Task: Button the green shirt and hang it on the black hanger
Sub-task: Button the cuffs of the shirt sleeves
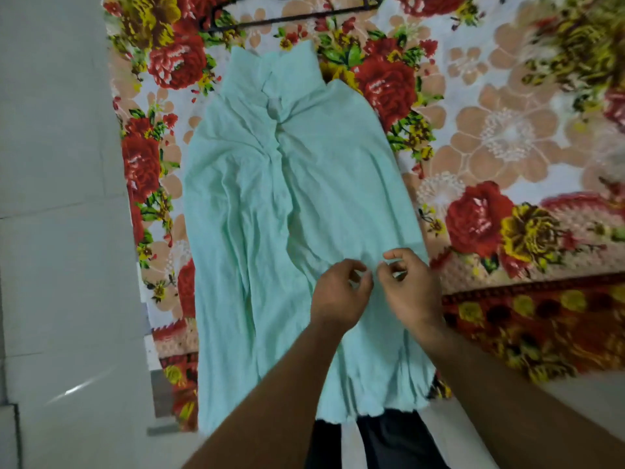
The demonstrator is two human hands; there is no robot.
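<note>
The floral bedspread (507, 137) fills the scene right of the pale floor (50, 231). Your green shirt (257, 214) lies spread on it, collar far, hem hanging over the near edge. The black hanger (291, 16) lies on the bedspread beyond the collar. Toward the hem, your left hand (338, 292) and right hand (412, 289) meet, fingers curled, each pinching the shirt's fabric.
</note>
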